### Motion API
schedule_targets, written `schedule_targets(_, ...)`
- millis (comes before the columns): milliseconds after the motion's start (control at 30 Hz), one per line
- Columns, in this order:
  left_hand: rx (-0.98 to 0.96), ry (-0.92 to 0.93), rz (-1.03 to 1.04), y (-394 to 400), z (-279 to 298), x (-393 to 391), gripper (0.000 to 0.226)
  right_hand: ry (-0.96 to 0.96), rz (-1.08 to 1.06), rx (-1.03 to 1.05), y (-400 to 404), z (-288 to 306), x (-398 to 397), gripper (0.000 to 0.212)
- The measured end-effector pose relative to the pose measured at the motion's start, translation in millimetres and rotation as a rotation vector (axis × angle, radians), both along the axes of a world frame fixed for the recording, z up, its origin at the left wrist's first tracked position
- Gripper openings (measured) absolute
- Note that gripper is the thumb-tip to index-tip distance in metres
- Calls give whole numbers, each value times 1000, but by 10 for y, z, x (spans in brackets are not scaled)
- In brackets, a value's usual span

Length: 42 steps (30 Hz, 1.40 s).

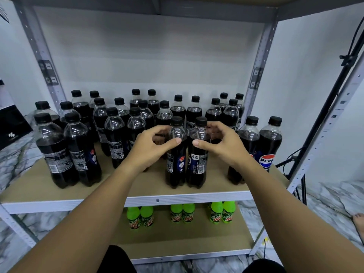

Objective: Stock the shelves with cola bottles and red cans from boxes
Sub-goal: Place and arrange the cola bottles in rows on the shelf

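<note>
Left hand (155,148): fingers curled round left cola bottle (175,154).
Right hand (220,144): grips right cola bottle (198,156).
Shelf (137,182): both bottles upright near front edge, bare board between them and the left bottles.

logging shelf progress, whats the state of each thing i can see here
left hand: fingers curled round the left front cola bottle, which stands upright, capped
right hand: fingers curled round the right front cola bottle, upright, capped
other cola bottles: upright, capped, grouped on the upper shelf
green bottles: upright in pairs on the lower shelf
</note>
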State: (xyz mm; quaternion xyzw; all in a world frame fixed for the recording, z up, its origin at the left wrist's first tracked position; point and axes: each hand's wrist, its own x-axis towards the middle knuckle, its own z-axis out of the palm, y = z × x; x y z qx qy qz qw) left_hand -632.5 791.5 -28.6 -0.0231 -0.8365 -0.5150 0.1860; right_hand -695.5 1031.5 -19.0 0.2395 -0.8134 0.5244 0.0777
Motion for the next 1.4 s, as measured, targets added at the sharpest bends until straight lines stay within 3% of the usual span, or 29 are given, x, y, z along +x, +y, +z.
schedule_targets(67, -36, 11, 63, 54, 39, 15, 66, 62, -65, 31, -49, 27, 17, 71)
schedule_targets(133, -31, 31, 109, 102, 50, 15, 58, 91, -89, 34, -77, 34, 18, 68)
schedule_targets(300, 5, -7, 43, 4, 59, -6, 48, -9, 9, 14, 19, 64, -32, 56)
schedule_targets(467, -9, -28, -68, -56, 95, -8, 57, -10, 30, 64, 44, 110, -27, 75)
schedule_targets(567, -101, -14, 34, -4, 129, -9, 70, 70, -43, 119, -22, 130, 10, 77)
schedule_targets(733, -61, -18, 39, -26, 83, -85, 53, 51, -49, 123, -20, 138, -31, 70)
schedule_targets(933, 10, -97, -94, -114, 140, -124, 56, -52, 57, 107, 52, 171, -66, 76)
schedule_targets(1133, -50, -51, 82, 34, 145, -128, 68, 88, -42, 234, -39, 168, -39, 89)
schedule_targets(1200, -48, -61, 68, 14, 144, -141, 64, 81, -26, 227, -32, 185, -52, 83)
schedule_targets(1333, -32, -103, -46, -19, 233, -115, 34, -31, 56, 209, 36, 237, -72, 78)
schedule_targets(1400, -15, -114, -105, -17, 255, -105, 36, -48, 77, 210, 41, 266, -77, 72)
